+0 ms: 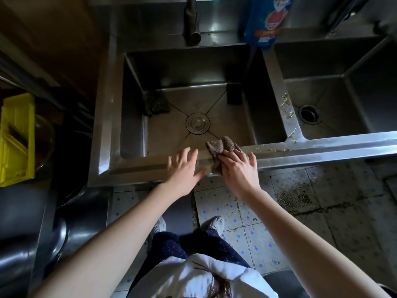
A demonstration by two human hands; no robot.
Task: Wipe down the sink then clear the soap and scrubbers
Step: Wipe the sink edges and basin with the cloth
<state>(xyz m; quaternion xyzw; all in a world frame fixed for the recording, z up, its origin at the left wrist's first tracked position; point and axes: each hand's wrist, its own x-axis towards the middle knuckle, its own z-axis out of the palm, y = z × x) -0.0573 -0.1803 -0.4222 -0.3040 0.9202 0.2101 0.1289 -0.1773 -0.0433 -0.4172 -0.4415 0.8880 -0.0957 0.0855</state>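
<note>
I see two hands at the front rim (137,167) of the sink (102,125). My left hand (184,166) is open, fingers straight and spread, holding nothing; it lies over the rim, though I cannot tell if the palm presses down. Just beside it, my right hand (238,171) grips one brown cloth (221,147), fingers curled over it. The cloth is bunched on the rim, partly under the fingers and partly sticking out past the fingertips over the basin edge.

The sink has two basins. The one straight beyond both hands holds one round drain (197,123), just past the cloth. Further out from the left hand, in the far left corner, sits one dark mesh scrubber (156,103). Far beyond the right hand, against the back right corner, stands one black sponge (234,93). That makes two scrubbers, well apart from each other and from both hands.

One blue soap bottle (266,20) stands on the back ledge, far ahead of the right hand, near the divider between the basins. One tap (192,20) rises far ahead of the left hand.

The second basin, out to the right of the right hand, has its own drain (309,114). Pale food scraps (285,102) cling to the divider, with more on the rim right of the right hand.

One yellow crate (17,138) sits far left of the left hand.
</note>
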